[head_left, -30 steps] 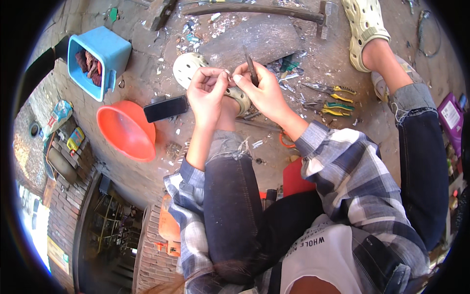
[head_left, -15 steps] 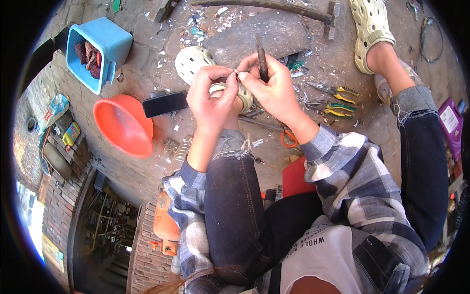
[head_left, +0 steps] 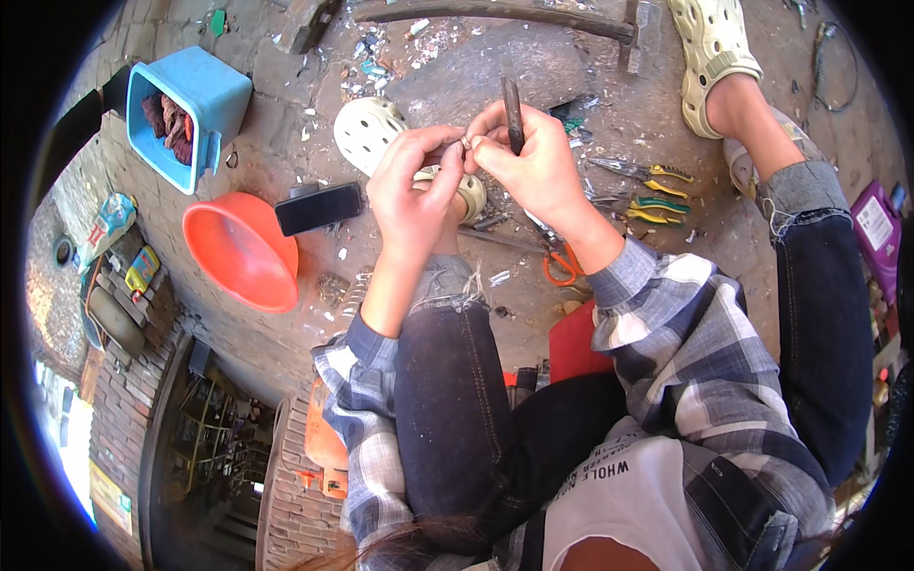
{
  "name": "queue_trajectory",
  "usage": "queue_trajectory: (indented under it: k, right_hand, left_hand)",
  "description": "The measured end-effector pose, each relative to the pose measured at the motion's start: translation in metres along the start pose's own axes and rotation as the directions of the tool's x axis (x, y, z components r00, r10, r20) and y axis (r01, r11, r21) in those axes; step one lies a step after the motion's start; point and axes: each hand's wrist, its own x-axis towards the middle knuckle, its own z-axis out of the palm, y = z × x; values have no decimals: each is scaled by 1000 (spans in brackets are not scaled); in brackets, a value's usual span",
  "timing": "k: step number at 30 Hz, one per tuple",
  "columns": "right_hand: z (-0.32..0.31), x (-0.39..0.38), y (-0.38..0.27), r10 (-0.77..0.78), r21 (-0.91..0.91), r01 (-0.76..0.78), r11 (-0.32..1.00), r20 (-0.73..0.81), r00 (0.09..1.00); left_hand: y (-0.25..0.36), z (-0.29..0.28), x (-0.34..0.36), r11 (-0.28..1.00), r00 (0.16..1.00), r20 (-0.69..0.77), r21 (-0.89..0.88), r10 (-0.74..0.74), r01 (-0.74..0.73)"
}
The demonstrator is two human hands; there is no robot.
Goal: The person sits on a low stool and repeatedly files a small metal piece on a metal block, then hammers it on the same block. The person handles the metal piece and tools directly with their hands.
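In the middle of the head view, my left hand (head_left: pixel 414 181) is pinched on a small metal piece (head_left: pixel 466 145), too small to make out fully. My right hand (head_left: pixel 528 171) has a dark, narrow bar-like tool (head_left: pixel 512 100) upright in its fingers, while its thumb also touches the small piece. Below and around the hands are a cream perforated clog (head_left: pixel 367 128), a black phone (head_left: pixel 319 207), two yellow-handled cutting tools (head_left: pixel 666 194) and orange-handled scissors (head_left: pixel 562 268). A flat grey slab (head_left: pixel 466 71) lies beyond, a long-handled hammer (head_left: pixel 630 38) at its far side.
A blue bin (head_left: pixel 214 105) holding dark reddish pieces and an orange basin (head_left: pixel 233 276) stand at left. My legs (head_left: pixel 447 381) frame the work spot. A purple container (head_left: pixel 871 238) is at right, an orange gas cylinder (head_left: pixel 324 443) lower left. Scraps litter the ground.
Compared with a second ago, both hands have shifted somewhat to the right, still together. The dark tool in my right hand has moved right and stands more upright.
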Motion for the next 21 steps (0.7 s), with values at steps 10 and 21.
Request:
queue_trajectory:
  k: [10, 21]
  right_hand:
    - [-12, 3, 16, 70, 0, -70, 998, -7, 998]
    - [-23, -1, 54, 39, -273, -96, 957, -208, 977]
  left_hand:
    - [-17, 8, -1, 847, 926, 117, -375, -358, 375]
    - [-51, 22, -1, 901, 903, 49, -64, -427, 430]
